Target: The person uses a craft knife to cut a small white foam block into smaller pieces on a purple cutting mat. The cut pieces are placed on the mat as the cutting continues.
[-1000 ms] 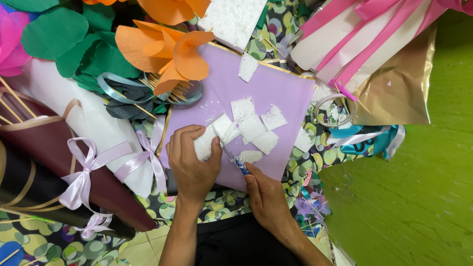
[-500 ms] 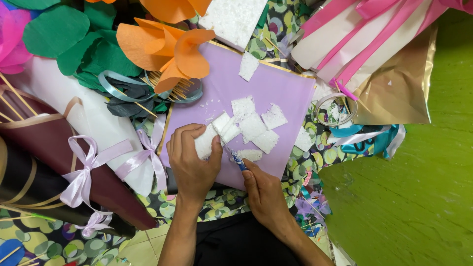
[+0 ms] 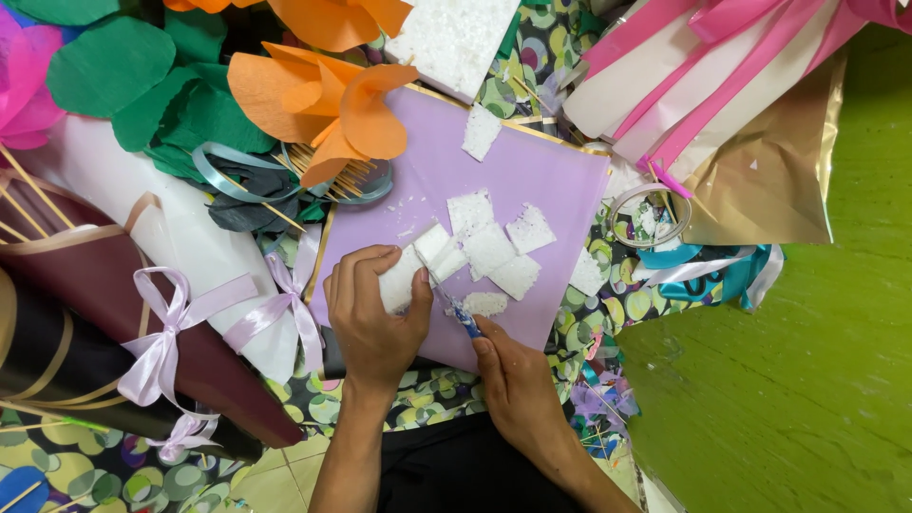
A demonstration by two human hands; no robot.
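Head view, lilac paper sheet (image 3: pixel 532 180) on patterned cloth (image 3: pixel 418 404), green floor (image 3: pixel 788 380)

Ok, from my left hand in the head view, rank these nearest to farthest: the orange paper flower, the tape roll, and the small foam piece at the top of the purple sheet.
From the left hand:
1. Foam piece, up and to its right on the purple sheet.
2. Orange flower, straight above; too close to the foam piece to rank surely.
3. Tape roll, far right.
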